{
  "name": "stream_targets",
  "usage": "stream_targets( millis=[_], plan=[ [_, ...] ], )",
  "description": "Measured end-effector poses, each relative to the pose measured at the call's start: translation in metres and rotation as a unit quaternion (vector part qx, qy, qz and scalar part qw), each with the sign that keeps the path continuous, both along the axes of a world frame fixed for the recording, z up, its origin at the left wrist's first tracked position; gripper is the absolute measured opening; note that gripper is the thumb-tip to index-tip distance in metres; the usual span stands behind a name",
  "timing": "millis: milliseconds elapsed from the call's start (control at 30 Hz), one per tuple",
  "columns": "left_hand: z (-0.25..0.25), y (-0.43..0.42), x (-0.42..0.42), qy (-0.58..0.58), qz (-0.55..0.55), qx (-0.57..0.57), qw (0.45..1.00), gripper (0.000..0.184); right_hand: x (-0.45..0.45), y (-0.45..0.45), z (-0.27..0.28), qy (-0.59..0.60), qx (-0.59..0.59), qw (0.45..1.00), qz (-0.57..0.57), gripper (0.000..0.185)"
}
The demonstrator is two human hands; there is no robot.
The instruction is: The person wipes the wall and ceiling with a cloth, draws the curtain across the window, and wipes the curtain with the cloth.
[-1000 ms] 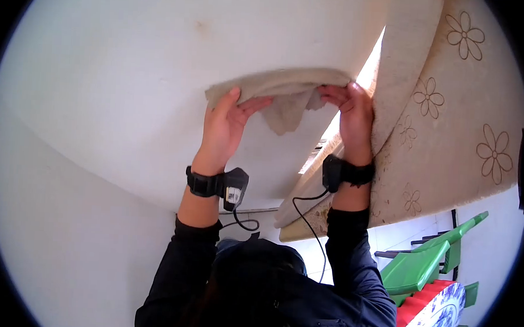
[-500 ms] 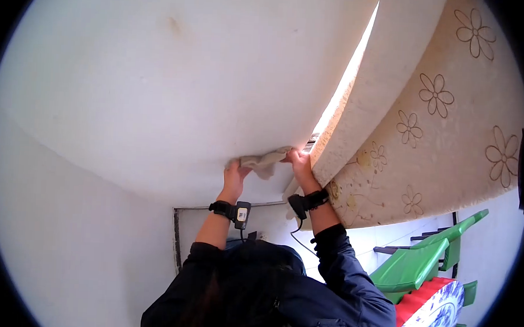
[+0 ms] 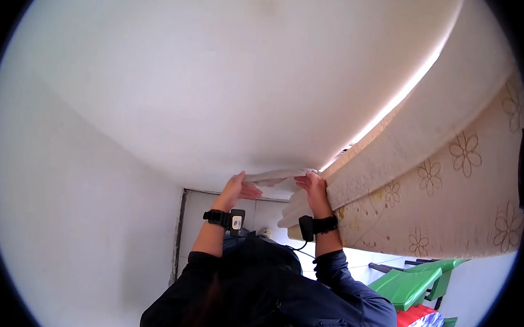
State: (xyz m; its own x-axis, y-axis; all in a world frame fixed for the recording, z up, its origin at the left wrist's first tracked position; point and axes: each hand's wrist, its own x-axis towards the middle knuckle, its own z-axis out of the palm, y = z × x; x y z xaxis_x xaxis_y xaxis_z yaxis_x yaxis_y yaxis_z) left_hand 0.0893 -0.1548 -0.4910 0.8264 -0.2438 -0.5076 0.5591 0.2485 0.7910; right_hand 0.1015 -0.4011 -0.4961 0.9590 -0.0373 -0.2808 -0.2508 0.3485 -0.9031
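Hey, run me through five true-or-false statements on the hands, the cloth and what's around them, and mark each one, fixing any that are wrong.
1. The left hand and right hand both touch the cloth. True.
2. The left wrist is bare. False: a black strap circles it.
3. The curtain has outlined flowers on it. True.
4. The curtain hangs nearer the left hand. False: it hangs nearer the right hand.
5. A green seat shows at the picture's lower left. False: the green seat shows at the lower right.
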Motion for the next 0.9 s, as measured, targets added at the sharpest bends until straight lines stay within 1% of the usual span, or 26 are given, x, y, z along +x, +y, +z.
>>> stream_targets(
  millis=[33,67,133,167,233,267,300,333,367,400,433,467,500,533,567,600,633,667,800,833,867,900],
  plan=[
    [0.001,0.001,0.002,0.002,-0.011,-0.033,0.999,0.054,-0.002,-0.001,-0.001,0.008,0.004,1.0,-0.01,0.02],
    [-0.001,0.001,0.003,0.004,-0.007,-0.035,0.999,0.054,-0.006,-0.002,-0.006,0.001,0.011,1.0,-0.028,0.021],
    [-0.009,0.001,0.006,0.048,-0.017,-0.111,0.992,0.053,-0.013,-0.007,-0.014,0.003,0.015,0.999,-0.034,0.02],
    [-0.005,0.003,0.006,0.05,-0.012,-0.112,0.992,0.053,-0.014,-0.003,-0.011,0.005,0.022,0.999,-0.042,0.02],
    [0.0,0.0,0.009,0.048,-0.006,-0.15,0.987,0.052,-0.012,-0.004,-0.002,0.014,0.033,0.999,-0.037,0.018],
    [0.01,-0.001,0.01,0.047,-0.005,-0.152,0.987,0.052,-0.01,-0.002,0.003,-0.016,0.058,0.998,-0.023,0.018],
    [0.023,-0.006,0.01,-0.015,0.017,-0.159,0.987,0.05,-0.008,-0.001,0.01,-0.046,0.084,0.995,-0.011,0.019],
    [0.034,-0.01,0.011,-0.077,0.038,-0.165,0.983,0.049,-0.005,0.0,0.018,-0.046,0.082,0.996,-0.012,0.019],
    [0.045,-0.012,0.012,-0.075,0.036,-0.166,0.983,0.049,0.001,0.004,0.033,-0.076,0.093,0.993,-0.018,0.018],
    [0.054,-0.016,0.015,-0.136,0.033,-0.162,0.977,0.049,0.006,0.007,0.046,-0.11,0.103,0.988,-0.025,0.018],
    [0.061,-0.017,0.017,-0.194,0.032,-0.156,0.968,0.05,0.009,0.009,0.055,-0.11,0.101,0.988,-0.029,0.018],
    [0.065,-0.016,0.02,-0.236,0.026,-0.161,0.958,0.047,0.012,0.011,0.063,-0.133,0.063,0.989,-0.026,0.018],
    [0.074,-0.017,0.021,-0.236,0.024,-0.163,0.958,0.047,0.015,0.016,0.073,-0.158,0.024,0.987,-0.022,0.019],
    [0.086,-0.021,0.021,-0.261,0.043,-0.137,0.955,0.044,0.016,0.023,0.085,-0.156,0.015,0.987,-0.037,0.018],
    [0.093,-0.022,0.021,-0.286,0.062,-0.112,0.95,0.042,0.019,0.03,0.085,-0.159,0.013,0.986,-0.039,0.018],
    [0.089,-0.022,0.025,-0.288,0.06,-0.114,0.949,0.042,0.022,0.036,0.081,-0.18,-0.02,0.981,-0.063,0.018],
    [0.08,-0.022,0.03,-0.313,0.081,-0.079,0.943,0.04,0.023,0.041,0.081,-0.204,-0.053,0.974,-0.086,0.017],
    [0.074,-0.02,0.034,-0.338,0.103,-0.044,0.934,0.038,0.021,0.045,0.084,-0.202,-0.094,0.969,-0.109,0.016],
    [0.063,-0.02,0.035,-0.351,0.13,-0.025,0.927,0.036,0.018,0.049,0.07,-0.186,-0.116,0.97,-0.107,0.017],
    [0.065,-0.018,0.033,-0.335,0.103,-0.024,0.936,0.036,0.019,0.044,0.062,-0.18,-0.134,0.97,-0.092,0.016],
    [0.072,-0.018,0.032,-0.326,0.075,-0.025,0.942,0.036,0.017,0.043,0.072,-0.179,-0.153,0.969,-0.08,0.016],
    [0.074,-0.019,0.029,-0.327,0.073,-0.026,0.942,0.036,0.015,0.043,0.075,-0.181,-0.153,0.968,-0.083,0.016]
  ],
)
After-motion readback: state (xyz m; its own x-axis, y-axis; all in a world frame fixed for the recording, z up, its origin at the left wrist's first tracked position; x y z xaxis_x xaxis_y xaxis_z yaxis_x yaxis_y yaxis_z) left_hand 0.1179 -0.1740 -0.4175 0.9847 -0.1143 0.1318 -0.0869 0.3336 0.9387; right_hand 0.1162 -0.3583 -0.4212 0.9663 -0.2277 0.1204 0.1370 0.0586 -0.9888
